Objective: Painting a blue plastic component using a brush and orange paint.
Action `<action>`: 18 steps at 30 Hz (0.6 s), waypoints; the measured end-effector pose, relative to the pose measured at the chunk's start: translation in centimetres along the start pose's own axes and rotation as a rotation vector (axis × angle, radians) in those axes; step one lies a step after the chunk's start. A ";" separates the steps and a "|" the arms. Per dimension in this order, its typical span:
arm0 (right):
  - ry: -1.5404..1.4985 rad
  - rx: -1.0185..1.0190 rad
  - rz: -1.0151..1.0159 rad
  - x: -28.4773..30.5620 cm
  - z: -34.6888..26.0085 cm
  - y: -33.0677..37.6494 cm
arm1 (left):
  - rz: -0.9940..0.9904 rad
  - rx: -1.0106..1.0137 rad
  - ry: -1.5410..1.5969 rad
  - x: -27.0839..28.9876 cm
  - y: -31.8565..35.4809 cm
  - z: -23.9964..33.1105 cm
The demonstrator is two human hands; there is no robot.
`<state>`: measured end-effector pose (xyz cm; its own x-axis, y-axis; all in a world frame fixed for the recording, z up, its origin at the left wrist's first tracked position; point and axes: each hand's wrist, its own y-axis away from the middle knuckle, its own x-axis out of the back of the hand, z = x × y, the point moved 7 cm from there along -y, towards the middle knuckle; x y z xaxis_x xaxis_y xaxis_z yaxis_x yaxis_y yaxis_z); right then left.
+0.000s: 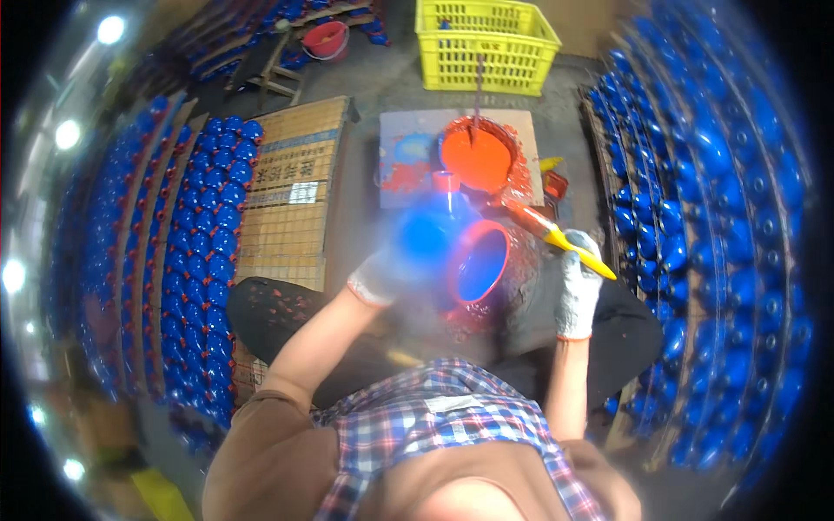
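My left hand, in a white glove with an orange cuff, holds a blue hollow part in front of me. Motion smears the part and hides the fingers behind it. A wide round mouth with a red-painted rim faces right, and a narrower red-tipped neck points away from me. My right hand, also gloved, is closed round the yellow handle of a paintbrush. Its bristle end, coated orange-red, points far left, just right of the part. Beyond them stands a bucket of orange-red paint with a thin stick upright in it.
Paint-stained cardboard lies under the bucket. A yellow plastic crate stands behind. Stacked rows of blue parts line the left and right, near my elbows. A cardboard-topped stack and a red pail are at the left.
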<state>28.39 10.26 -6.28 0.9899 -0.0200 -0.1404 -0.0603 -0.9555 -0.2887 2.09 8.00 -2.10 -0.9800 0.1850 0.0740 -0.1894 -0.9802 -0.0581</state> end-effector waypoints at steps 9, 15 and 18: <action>0.163 0.016 -0.019 -0.7 -1.1 -1.4 | 0.157 -0.565 -0.417 6.9 2.4 8.9; 0.228 0.248 -0.174 -9.7 -5.6 -3.7 | 0.474 -0.511 -0.442 16.8 5.0 11.0; 0.240 0.185 -0.340 -15.0 -5.0 -4.6 | 0.665 -0.384 0.016 22.8 7.0 6.9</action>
<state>14.50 13.47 1.92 0.9579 0.1969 0.2089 0.2727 -0.8515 -0.4478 -21.18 4.87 6.10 -0.8952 -0.4314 -0.1119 0.4353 -0.7924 -0.4274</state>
